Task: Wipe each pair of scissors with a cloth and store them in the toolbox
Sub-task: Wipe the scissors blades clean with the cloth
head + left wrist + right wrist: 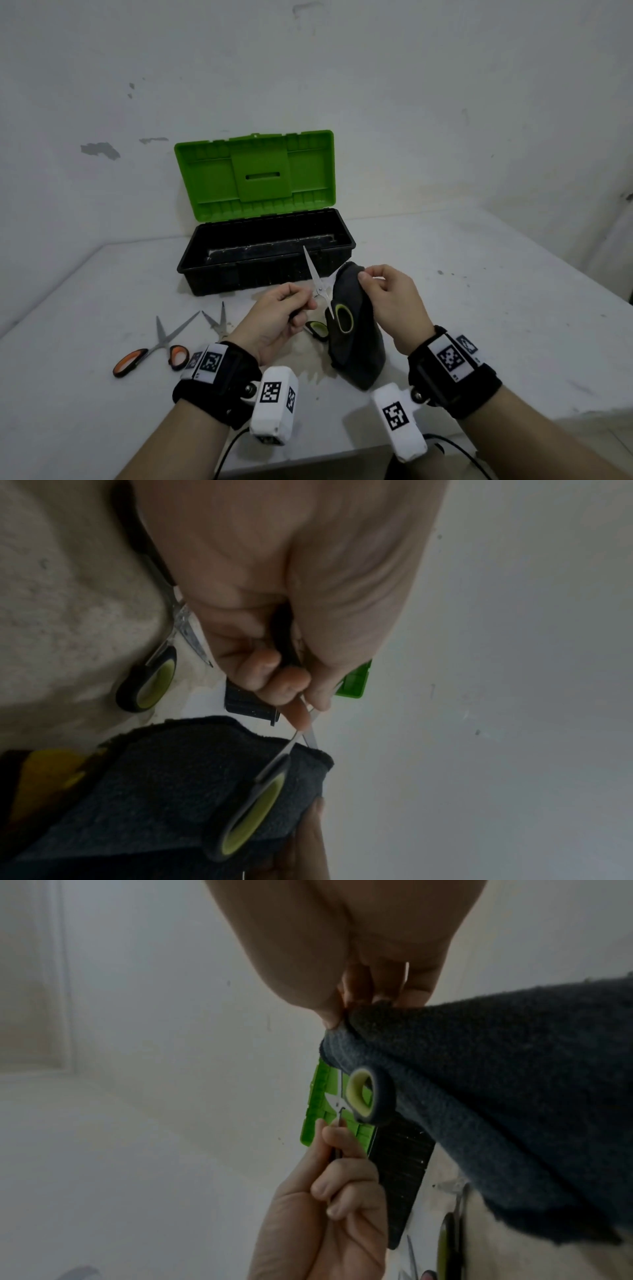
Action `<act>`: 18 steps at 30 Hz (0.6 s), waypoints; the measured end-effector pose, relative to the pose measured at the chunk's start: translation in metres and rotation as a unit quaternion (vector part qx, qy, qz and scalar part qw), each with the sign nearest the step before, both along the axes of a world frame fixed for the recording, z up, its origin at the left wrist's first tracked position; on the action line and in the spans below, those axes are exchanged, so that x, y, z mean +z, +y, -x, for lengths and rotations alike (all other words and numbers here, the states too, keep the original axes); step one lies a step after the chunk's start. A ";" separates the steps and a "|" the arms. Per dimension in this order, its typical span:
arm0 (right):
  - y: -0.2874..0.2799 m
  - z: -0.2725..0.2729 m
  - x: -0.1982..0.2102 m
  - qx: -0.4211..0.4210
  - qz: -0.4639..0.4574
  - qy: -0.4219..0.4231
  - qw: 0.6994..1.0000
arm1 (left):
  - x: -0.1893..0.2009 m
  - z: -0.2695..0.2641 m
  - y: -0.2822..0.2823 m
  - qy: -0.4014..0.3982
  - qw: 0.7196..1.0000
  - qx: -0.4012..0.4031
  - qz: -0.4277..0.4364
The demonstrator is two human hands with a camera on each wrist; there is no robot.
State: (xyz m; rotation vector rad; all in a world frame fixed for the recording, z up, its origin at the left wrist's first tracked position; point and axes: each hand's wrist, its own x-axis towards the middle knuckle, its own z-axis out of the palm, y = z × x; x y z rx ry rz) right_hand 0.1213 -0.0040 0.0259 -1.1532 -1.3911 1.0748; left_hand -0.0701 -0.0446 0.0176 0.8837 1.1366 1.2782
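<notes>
My left hand point(303, 303) grips one black handle of the lime-and-black scissors point(320, 291), held spread wide above the table. One blade point(309, 263) points up towards the toolbox. The other blade runs into the dark grey cloth point(356, 339), which my right hand point(368, 279) pinches at its top edge. The free handle loop point(344, 318) lies against the hanging cloth. In the left wrist view my fingers point(291, 680) curl round the handle, and the free loop point(253, 804) rests on the cloth point(154, 791). The right wrist view has the cloth point(496, 1096) pinched at my fingertips point(373, 999).
The black toolbox point(205, 270) stands behind with its green lid point(255, 174) raised against the wall. Orange-handled scissors point(154, 353) lie at the left. Another pair point(215, 322) lies partly under my left hand, a green handle point(317, 330) showing. The table's front edge is near my forearms.
</notes>
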 end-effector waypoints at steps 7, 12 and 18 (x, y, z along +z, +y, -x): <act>-0.001 0.003 0.000 0.067 0.072 0.090 0.991 | 0.000 -0.005 -0.001 0.032 0.999 -0.003 -0.008; -0.008 0.004 0.001 0.098 0.095 0.124 0.983 | -0.002 -0.004 0.000 0.035 0.999 0.035 0.000; -0.011 0.016 -0.011 0.037 0.083 0.125 0.988 | -0.005 -0.010 0.002 0.049 0.995 0.085 -0.007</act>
